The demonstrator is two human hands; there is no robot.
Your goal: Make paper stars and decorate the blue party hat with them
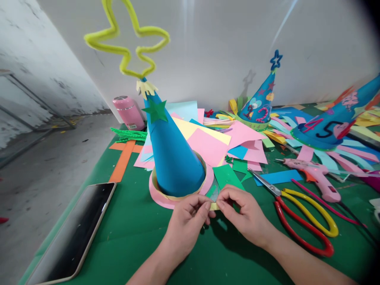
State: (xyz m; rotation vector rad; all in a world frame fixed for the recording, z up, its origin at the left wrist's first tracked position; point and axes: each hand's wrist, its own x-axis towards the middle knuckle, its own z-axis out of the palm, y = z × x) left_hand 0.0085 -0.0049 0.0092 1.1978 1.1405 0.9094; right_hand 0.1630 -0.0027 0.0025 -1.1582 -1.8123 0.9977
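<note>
A blue paper cone hat point(173, 154) stands upright on the green table, with a green star on its side and a yellow pipe-cleaner star point(127, 39) on its tip. A pink ring point(166, 200) lies around its base. My left hand point(188, 221) and my right hand point(240, 211) meet just in front of the cone. Both pinch a small yellow strip point(214, 206) between thumb and fingers, close to the ring's front edge.
Red and yellow scissors point(303, 217) lie right of my hands, a pink glue gun point(314, 174) behind them. A tablet point(74, 233) rests at the left table edge. Coloured paper sheets point(208, 142), two more decorated cones point(261, 103) and a pink bottle point(129, 113) fill the back.
</note>
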